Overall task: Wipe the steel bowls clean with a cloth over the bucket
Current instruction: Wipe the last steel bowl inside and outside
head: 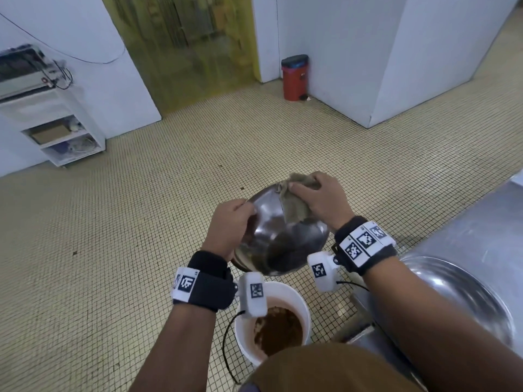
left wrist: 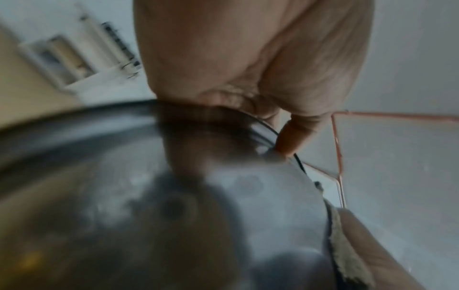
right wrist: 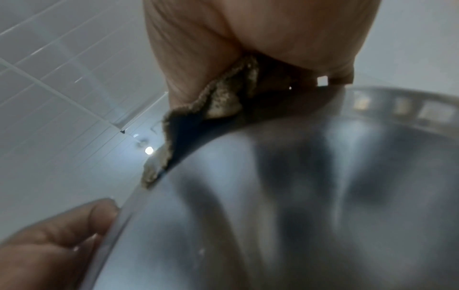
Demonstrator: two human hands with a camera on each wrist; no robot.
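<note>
A steel bowl [head: 278, 239] is held tilted in the air above a white bucket [head: 304, 304] that holds brown sludge. My left hand [head: 230, 223] grips the bowl's left rim, thumb over the edge; the left wrist view shows the same hand [left wrist: 248, 58] pinching the rim of the bowl [left wrist: 174, 196]. My right hand [head: 319, 198] presses a grey-brown cloth [head: 293, 206] against the bowl's far upper rim and inner wall. In the right wrist view the cloth [right wrist: 218, 102] sits bunched under that hand [right wrist: 248, 39], draped over the rim of the bowl [right wrist: 298, 196].
A second, larger steel bowl [head: 458, 295] lies on a steel counter [head: 481, 222] at the right. The floor is small yellow tiles. A red pedal bin [head: 295, 77] stands by the far wall, a white shelf unit [head: 56, 128] at the far left.
</note>
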